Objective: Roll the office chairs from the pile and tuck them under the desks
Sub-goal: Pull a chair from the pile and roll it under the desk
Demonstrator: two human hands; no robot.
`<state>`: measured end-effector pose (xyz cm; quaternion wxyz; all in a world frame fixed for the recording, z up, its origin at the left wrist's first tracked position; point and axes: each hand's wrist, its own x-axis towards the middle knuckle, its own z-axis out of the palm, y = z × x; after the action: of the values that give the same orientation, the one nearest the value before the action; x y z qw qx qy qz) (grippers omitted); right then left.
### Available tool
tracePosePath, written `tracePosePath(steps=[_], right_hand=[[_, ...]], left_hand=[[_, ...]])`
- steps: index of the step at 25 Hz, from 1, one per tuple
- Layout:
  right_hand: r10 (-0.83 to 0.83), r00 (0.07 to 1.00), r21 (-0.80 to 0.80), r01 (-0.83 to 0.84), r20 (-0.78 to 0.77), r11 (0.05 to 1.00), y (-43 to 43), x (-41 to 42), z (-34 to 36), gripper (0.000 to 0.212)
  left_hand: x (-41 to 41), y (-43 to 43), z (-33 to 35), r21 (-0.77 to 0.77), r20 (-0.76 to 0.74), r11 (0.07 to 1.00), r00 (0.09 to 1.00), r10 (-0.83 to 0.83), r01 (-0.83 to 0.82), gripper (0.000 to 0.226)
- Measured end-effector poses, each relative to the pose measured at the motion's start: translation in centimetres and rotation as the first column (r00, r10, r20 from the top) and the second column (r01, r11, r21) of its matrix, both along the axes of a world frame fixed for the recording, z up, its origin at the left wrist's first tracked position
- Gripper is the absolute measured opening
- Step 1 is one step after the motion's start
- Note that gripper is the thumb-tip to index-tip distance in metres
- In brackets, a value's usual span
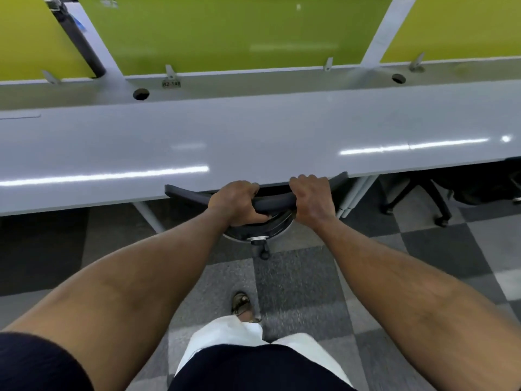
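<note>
A dark office chair [277,200] stands against the front edge of the long grey desk [253,136], its seat hidden beneath the desktop. Only the curved top rail of the backrest and part of the mechanism below it show. My left hand [238,203] grips the rail left of centre, thumb underneath. My right hand [313,198] grips the rail right of centre, fingers curled over the top.
A second black chair [439,198] sits under the desk at the right, its castor base on the checkered carpet. White desk legs [352,198] stand right of my chair and another leg [149,215] to the left. Green divider panels [225,32] rise behind the desk.
</note>
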<state>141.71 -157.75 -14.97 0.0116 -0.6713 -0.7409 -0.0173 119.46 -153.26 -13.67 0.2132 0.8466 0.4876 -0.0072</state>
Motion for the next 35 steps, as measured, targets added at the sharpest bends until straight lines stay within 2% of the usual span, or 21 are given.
tracePosePath(steps=[3,11,14,16,19,21,23,26,30,35], right_hand=[[0.034,0.999,0.019,-0.033,-0.025,0.999,1.0,1.5,-0.9,0.054],[0.136,0.987,0.079,-0.129,-0.091,0.989,1.1,2.4,-1.3,0.045],[0.164,0.981,0.035,-0.162,-0.103,0.986,0.9,2.8,-0.9,0.049],[0.224,0.967,0.011,-0.225,-0.122,0.974,0.7,3.4,-0.8,0.057],[0.334,0.936,0.003,-0.335,-0.114,0.942,0.0,5.2,-0.8,0.073],[0.4,0.912,-0.004,-0.402,-0.09,0.916,-0.5,6.3,-0.7,0.082],[0.427,0.9,-0.033,-0.431,-0.082,0.902,-0.4,6.3,-0.3,0.085],[0.482,0.87,-0.064,-0.489,-0.101,0.87,0.2,4.2,0.8,0.087],[0.6,0.78,-0.031,-0.614,-0.177,0.789,0.9,-2.1,2.6,0.09],[0.704,0.669,0.028,-0.72,-0.239,0.694,0.4,-12.8,3.8,0.099]], left_hand=[[1.1,0.1,0.2,0.023,-0.024,0.999,0.999,0.03,-0.029,0.059],[1.7,-0.6,0.6,0.035,-0.098,0.998,0.993,0.061,-0.057,0.058],[2.2,-1.6,0.6,0.12,-0.164,0.991,0.984,0.076,-0.056,0.06],[2.6,-3.1,0.3,0.216,-0.203,0.965,0.96,0.191,-0.146,0.064],[4.1,-6.6,-0.8,0.315,-0.124,0.888,0.913,0.388,-0.335,0.071],[4.9,-8.8,-1.7,0.361,-0.063,0.845,0.894,0.444,-0.395,0.078],[4.9,-10.0,-2.1,0.325,-0.065,0.846,0.882,0.467,-0.424,0.085],[3.7,-10.3,-1.6,0.298,-0.06,0.845,0.874,0.482,-0.445,0.087],[-0.3,-12.0,-1.0,0.342,-0.049,0.741,0.777,0.628,-0.578,0.09],[-9.6,-16.0,-0.9,0.354,-0.092,0.645,0.661,0.745,-0.677,0.093]])
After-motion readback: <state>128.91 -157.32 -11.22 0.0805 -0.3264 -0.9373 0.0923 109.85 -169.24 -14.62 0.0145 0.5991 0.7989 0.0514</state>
